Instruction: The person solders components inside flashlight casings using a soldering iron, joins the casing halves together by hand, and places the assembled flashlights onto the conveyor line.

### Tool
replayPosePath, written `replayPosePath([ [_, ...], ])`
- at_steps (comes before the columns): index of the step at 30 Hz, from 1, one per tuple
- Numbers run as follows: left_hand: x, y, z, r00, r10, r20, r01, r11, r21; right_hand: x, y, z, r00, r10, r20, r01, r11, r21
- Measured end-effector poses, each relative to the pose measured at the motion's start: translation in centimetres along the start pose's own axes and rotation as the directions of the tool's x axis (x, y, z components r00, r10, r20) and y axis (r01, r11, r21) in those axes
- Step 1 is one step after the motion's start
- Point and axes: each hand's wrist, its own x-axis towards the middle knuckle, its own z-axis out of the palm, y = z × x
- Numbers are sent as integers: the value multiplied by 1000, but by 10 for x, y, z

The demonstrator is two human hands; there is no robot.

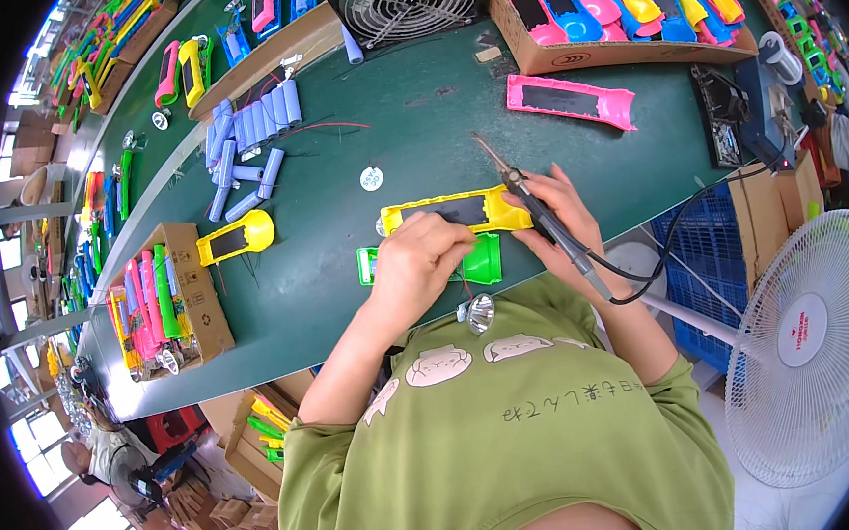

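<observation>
My right hand (561, 218) grips a soldering iron (545, 219), its tip pointing up and left over the table. The fingers of this hand also rest at the right end of a yellow flashlight casing (509, 210) with a dark panel inside. My left hand (417, 266) is closed in a pinch in front of that casing; what its fingertips hold is too small to make out. Partly under the left hand lies a green casing (484, 261). A shiny round lamp reflector (481, 312) hangs by a thin wire at the table edge, against my shirt.
Blue cylindrical battery cells (262, 119) lie in a pile at left. A small round white board (371, 179), a pink casing (571, 102) and another yellow casing (236, 239) lie around. Cardboard boxes (626, 52) hold casings. A fan (804, 337) stands at right.
</observation>
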Motion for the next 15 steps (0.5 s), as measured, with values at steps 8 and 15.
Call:
replayPosePath([
  [8, 12, -5, 12, 989, -108, -102, 139, 913, 382, 13, -2, -1, 987, -152, -42, 155, 986, 64],
  [15, 17, -8, 4, 980, -171, -101, 194, 931, 310, 11, -10, -36, 985, 65, -161, -8, 944, 331],
])
